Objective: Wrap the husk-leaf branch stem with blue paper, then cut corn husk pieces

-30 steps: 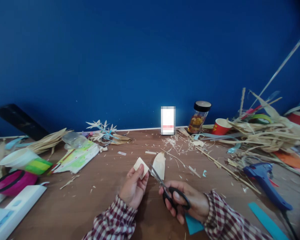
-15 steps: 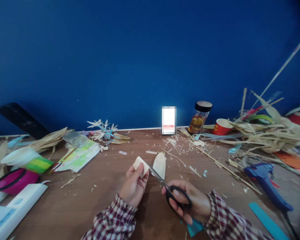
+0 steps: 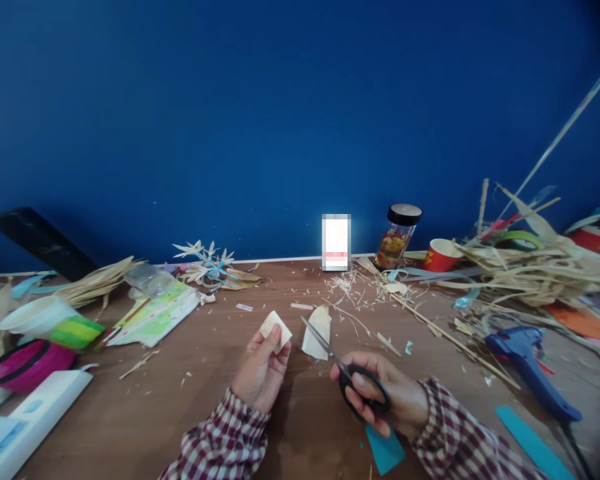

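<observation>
— What have you got in your hands?

— My left hand is pinching a small pale scrap between thumb and fingertips, lifted a little above the surface. My right hand is closed around the black loops of the scissors, thumb through one and fingers curled through the other.

— Are the scissors cutting the scrap?

— No, they are apart. The blades point up and to the left, into the space between the scrap and a larger pale piece. That piece lies just beside the blades on their far side; I cannot tell whether the metal touches it. The blades look closed, though they are too thin in this view to be sure.

— What lies near your right wrist?

— A blue paper offcut lies flat on the surface, partly tucked under the hand. Further right lie a blue glue gun and a long blue strip.

— And the rest?

— Thin shavings are scattered over the middle of the surface. A heap of dry straw fills the back right, with a red cup and a black-lidded jar just left of it, against the blue wall. On my left are a green booklet, a white cup with a green band lying on its side, and a pink bowl touching that cup.
</observation>
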Motion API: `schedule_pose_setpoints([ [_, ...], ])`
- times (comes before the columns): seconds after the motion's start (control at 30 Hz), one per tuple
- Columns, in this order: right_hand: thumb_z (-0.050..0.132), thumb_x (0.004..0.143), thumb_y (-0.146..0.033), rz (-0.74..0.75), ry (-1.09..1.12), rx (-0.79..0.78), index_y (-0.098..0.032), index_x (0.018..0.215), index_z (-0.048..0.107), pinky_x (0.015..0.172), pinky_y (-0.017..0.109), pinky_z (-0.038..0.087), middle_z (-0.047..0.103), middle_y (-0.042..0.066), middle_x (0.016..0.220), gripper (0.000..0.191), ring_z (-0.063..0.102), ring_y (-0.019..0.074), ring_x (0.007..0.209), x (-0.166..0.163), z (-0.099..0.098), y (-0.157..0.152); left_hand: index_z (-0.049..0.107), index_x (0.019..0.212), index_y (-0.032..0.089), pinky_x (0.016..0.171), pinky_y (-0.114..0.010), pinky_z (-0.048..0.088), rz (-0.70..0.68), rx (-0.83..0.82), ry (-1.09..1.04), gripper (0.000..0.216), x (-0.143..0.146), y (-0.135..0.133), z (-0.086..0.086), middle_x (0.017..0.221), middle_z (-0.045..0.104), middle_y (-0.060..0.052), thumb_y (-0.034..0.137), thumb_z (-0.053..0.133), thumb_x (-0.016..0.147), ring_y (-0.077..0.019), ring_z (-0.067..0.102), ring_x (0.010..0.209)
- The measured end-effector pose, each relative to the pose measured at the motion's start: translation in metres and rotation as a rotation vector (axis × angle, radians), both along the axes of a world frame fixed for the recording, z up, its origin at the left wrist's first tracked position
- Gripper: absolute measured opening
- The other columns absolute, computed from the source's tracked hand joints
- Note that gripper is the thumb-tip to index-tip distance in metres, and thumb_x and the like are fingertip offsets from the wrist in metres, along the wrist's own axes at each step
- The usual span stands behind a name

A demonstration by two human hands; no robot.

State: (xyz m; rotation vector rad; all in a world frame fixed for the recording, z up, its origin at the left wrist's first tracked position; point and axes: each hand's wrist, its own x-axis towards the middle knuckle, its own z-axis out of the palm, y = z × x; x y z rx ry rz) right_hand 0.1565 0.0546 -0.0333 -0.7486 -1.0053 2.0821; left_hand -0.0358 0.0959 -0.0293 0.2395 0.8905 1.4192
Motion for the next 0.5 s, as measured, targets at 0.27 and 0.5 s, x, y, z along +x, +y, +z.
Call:
schedule_pose_setpoints([
  [0.27, 0.073, 0.061, -0.016, -0.506, -0.586, 0.604, -0.023, 0.102, 0.056, 0.061, 0.022, 0.047, 0.060, 0.000, 0.082, 0.045, 0.056, 0.0123, 0.069, -0.015, 0.000, -0.006, 0.061, 0.090, 0.012, 0.054, -0.021, 0.052, -0.259, 0.011, 0.278, 0.030, 0.022, -0.024, -0.006, 0.077, 0.069, -0.006, 0.018, 0.073, 0.062, -0.0131, 0.063, 0.062],
  [0.5, 0.067, 0.064, -0.012, -0.509, -0.766, 0.759, -0.023, 0.099, 0.057, 0.060, 0.023, 0.046, 0.062, 0.000, 0.084, 0.039, 0.057, 0.0133, 0.069, -0.018, -0.002, -0.007, 0.061, 0.083, 0.011, 0.058, -0.027, 0.053, -0.385, 0.064, 0.271, 0.031, 0.031, -0.035, -0.012, 0.075, 0.068, -0.006, 0.022, 0.075, 0.058, -0.0152, 0.062, 0.064],
])
